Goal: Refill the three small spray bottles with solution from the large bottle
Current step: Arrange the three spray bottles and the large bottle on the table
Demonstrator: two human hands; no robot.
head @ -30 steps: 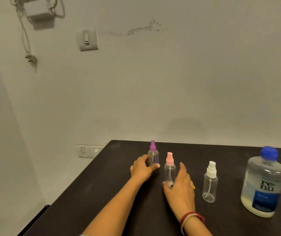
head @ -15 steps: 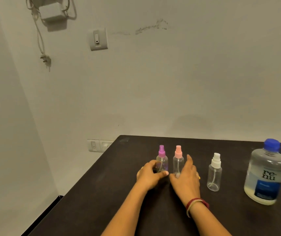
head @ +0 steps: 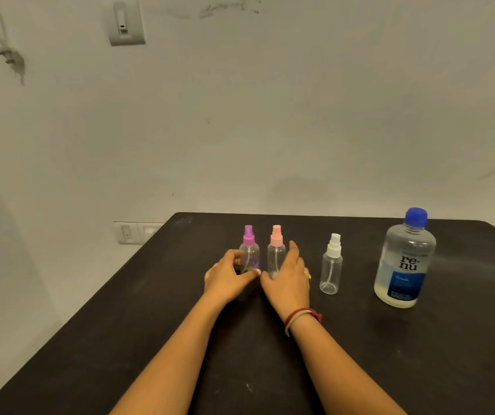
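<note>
Under the fingers (head: 293, 250) the desk (head: 420, 354) is matt black, faintly scuffed. Within them, the purple-capped bottle (head: 250, 256) and pink-capped bottle (head: 275, 254) are clear glossy plastic, like the white-capped bottle (head: 331, 265) and large bottle (head: 405, 259) to their right.

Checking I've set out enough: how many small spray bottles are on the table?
3, in a row: purple-capped bottle in the left hand, pink-capped bottle in the right hand, white-capped bottle free beside the large bottle. None looks hidden.
</note>
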